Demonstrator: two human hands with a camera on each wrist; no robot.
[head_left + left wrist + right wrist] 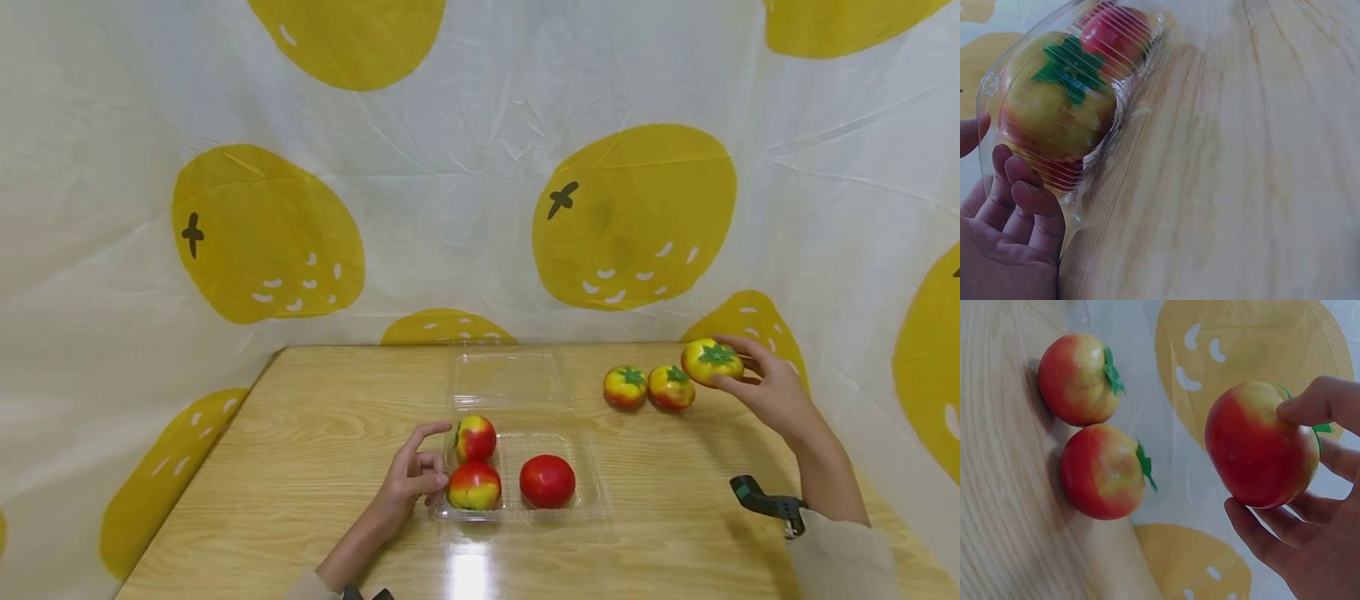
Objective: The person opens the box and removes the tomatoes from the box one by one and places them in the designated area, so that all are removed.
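While open, clear container with 3 fruits.

From my feeds I can read no text, label, brand, number or sign. On the cloth behind the bench's far edge, I see only yellow prints with dark crosses and white dashes.

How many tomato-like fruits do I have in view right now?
6: three fruits in the clear container, two fruits on the table, one fruit in the right hand. None seem hidden.
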